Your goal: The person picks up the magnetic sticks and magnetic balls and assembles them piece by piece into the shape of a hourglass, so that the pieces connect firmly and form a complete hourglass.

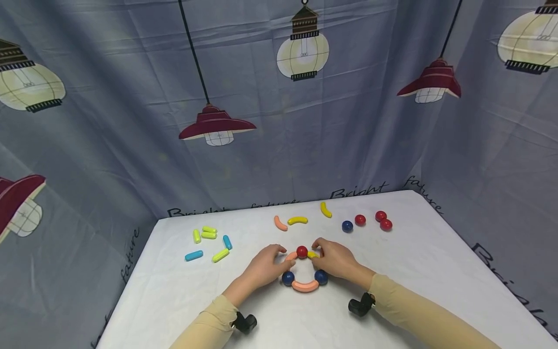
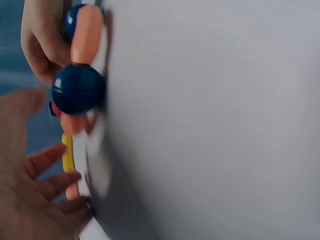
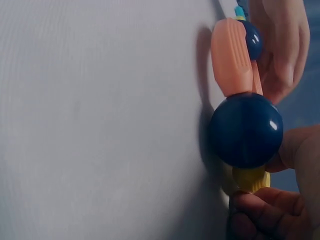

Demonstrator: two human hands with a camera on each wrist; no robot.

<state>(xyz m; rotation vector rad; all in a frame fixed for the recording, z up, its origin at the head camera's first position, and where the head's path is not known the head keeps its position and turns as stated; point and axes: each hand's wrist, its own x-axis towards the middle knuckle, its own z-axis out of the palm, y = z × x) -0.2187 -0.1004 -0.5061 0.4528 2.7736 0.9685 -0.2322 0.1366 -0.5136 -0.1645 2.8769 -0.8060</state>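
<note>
A ring of toy balls and curved rods lies on the white table in front of me. It has a red ball (image 1: 302, 252) at the far side, and a blue ball (image 1: 288, 278) and another blue ball (image 1: 320, 277) nearer. One orange curved rod (image 1: 305, 286) bridges the blue balls; another orange curved rod (image 1: 291, 256) forms the left side. My right hand (image 1: 337, 259) pinches the yellow curved rod (image 3: 248, 177) on the right side between thumb and fingers. Beside the left orange rod, my left hand (image 1: 263, 266) has its fingers spread, with the thumb overlapping the ring.
Several short straight rods, green (image 1: 221, 255) and blue (image 1: 193, 255), lie at the left. Behind the ring are a loose orange curved rod (image 1: 280, 223) and two yellow ones (image 1: 298, 220). A blue ball (image 1: 347, 226) and red balls (image 1: 360, 220) sit at the back right.
</note>
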